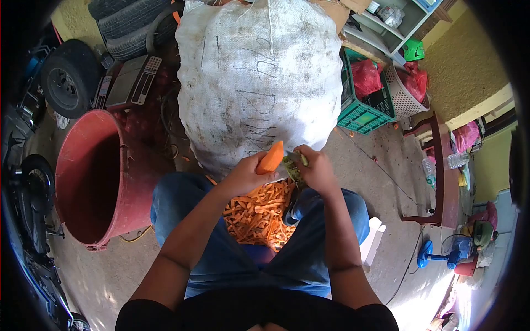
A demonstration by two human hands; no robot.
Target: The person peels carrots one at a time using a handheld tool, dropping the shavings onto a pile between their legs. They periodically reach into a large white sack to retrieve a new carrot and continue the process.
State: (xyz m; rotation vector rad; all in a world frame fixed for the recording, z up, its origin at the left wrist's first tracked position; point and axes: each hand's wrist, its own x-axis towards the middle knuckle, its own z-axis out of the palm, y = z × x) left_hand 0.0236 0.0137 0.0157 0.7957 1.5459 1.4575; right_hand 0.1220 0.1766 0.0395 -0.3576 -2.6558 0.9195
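Observation:
My left hand (248, 175) is closed round a bright orange carrot (271, 158), its tip pointing up and away from me. Just to the right, my right hand (318, 170) grips a peeler with a pale green handle (303, 159), close beside the carrot. Below the hands, between my knees, lies a heap of orange carrot peelings (259, 212). A greenish, speckled patch (293, 170) shows between the two hands, partly hidden by the right one.
A large stuffed white sack (259, 77) stands directly in front of me. To the left is a big red tub (116, 182), with a scale (132, 83) and tyres (69, 77) behind it. At right are a green crate (364, 113), a white basket (406, 91) and a wooden frame (441, 176).

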